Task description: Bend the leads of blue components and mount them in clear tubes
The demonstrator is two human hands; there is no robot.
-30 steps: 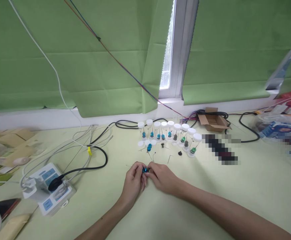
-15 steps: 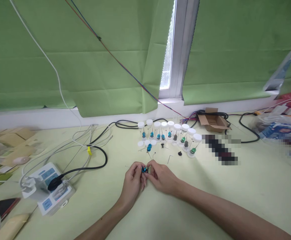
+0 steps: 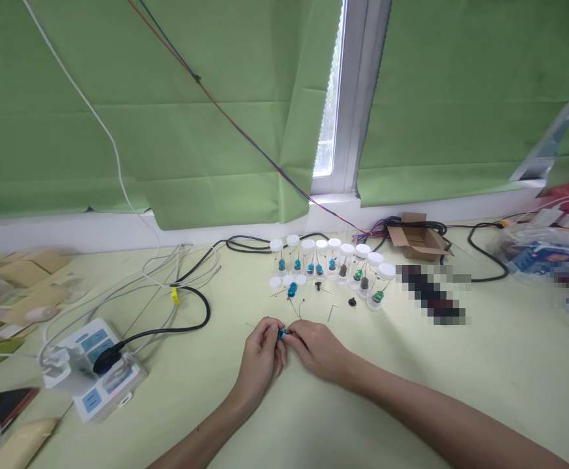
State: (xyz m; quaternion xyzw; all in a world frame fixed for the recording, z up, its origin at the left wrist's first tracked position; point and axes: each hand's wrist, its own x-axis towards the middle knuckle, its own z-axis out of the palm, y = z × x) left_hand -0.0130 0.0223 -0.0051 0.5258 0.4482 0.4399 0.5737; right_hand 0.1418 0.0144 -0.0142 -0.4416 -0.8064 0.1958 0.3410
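Observation:
Between the fingertips of both hands is a small shiny blue metal part [image 3: 281,333], mostly covered by the fingers. My left hand [image 3: 259,348] is closed around its left side. The thumb and fingers of my right hand [image 3: 320,350] pinch at its right end, where a tiny dark piece barely shows; what exactly they grip is hard to make out. Just beyond the hands lie another blue metal part [image 3: 292,289], a bent L-shaped key [image 3: 332,312] and a small black round part [image 3: 352,302]. A thin rod pokes out left of my left hand.
A row of clear tubes with white caps [image 3: 347,250] stands behind, holding blue, dark and green parts. Loose white caps [image 3: 275,282] lie in front. A power strip [image 3: 99,339] with cables is on the left, an open cardboard box [image 3: 418,244] at the back right.
My right fingers have closed in on the right end of the blue part, and less of it shows. My left hand has barely moved.

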